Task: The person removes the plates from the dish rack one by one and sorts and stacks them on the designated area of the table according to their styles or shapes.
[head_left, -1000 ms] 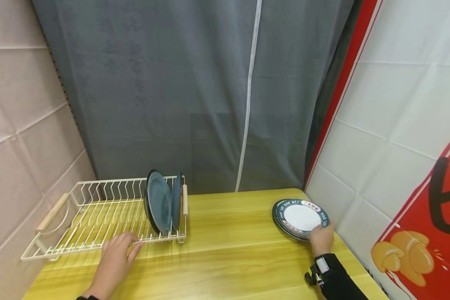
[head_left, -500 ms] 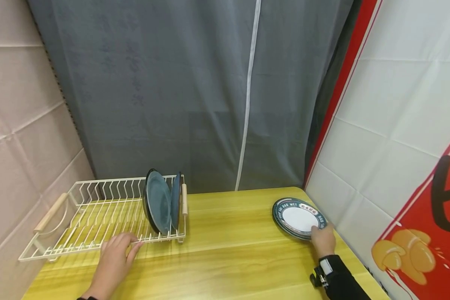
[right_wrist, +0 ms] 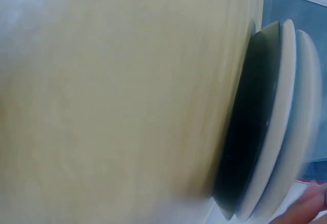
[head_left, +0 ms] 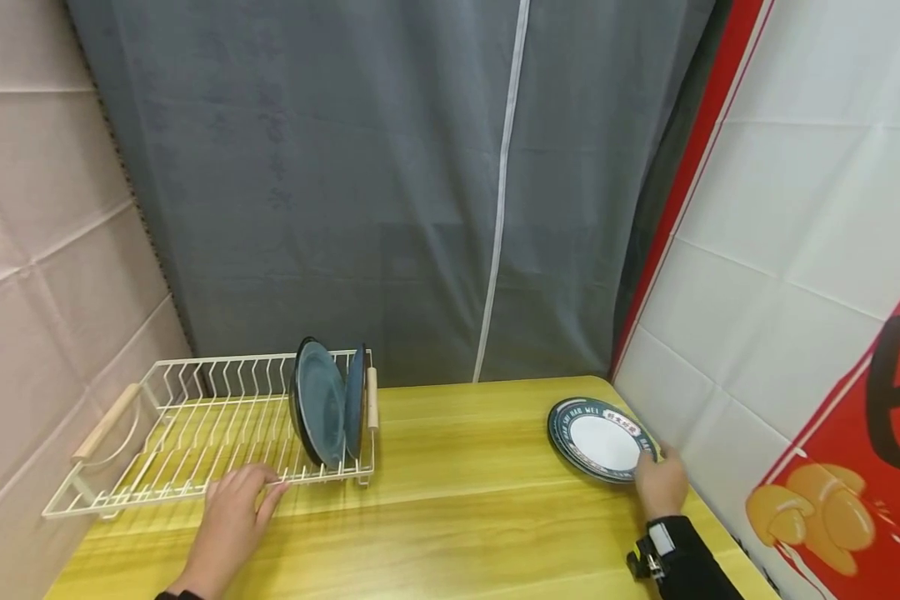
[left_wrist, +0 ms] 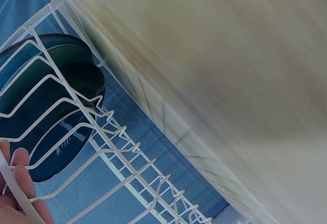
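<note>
A white wire dish rack (head_left: pixel 217 417) stands on the left. My left hand (head_left: pixel 228 521) grips its front rail; in the left wrist view the fingers (left_wrist: pixel 21 173) curl round the white wire. Two blue plates stand on edge at the rack's right end, the nearer a lighter blue plate (head_left: pixel 321 404), the other a darker plate (head_left: pixel 355 402). On the right lies a small stack of plates, topped by a white plate with a dark patterned rim (head_left: pixel 606 442). My right hand (head_left: pixel 660 483) pinches that top plate's right rim. Beneath it, the right wrist view shows a dark plate (right_wrist: pixel 250 116).
The rack has wooden handles at both ends, including the left handle (head_left: pixel 107 423). A grey curtain (head_left: pixel 345 208) hangs behind the yellow wood-grain table (head_left: pixel 457 500). A white wall sheet with a red print (head_left: pixel 870 467) stands close to the right hand.
My right hand has shifted slightly right along the plate's rim, and the top plate has turned and moved a little toward me. My left hand stays on the rack.
</note>
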The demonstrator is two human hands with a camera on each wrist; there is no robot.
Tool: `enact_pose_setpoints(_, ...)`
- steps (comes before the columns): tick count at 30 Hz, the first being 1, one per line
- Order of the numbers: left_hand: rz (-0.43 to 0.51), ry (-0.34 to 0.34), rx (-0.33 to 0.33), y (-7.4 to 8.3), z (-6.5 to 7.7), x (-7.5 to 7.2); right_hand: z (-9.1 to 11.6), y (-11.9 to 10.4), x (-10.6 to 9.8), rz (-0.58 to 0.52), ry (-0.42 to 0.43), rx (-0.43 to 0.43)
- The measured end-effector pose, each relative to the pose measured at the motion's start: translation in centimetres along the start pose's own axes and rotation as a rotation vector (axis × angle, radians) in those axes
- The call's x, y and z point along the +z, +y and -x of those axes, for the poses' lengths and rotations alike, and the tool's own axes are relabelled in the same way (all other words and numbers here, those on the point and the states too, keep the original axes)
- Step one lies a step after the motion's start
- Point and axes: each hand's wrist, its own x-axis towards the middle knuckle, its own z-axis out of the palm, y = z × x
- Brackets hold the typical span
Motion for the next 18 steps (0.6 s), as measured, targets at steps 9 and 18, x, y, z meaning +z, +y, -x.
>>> enact_pose_setpoints(9,-0.007,-0.001,-0.004,0.1,-0.1,-0.1,1.0,-2.8,0.2,-0.066,-0.006,-0.080)
enact_pose_setpoints(18,-0.011,-0.021,-0.058,0.6,-0.2,-0.5,4.1,-7.0,1.9,-0.076,-0.036,-0.255)
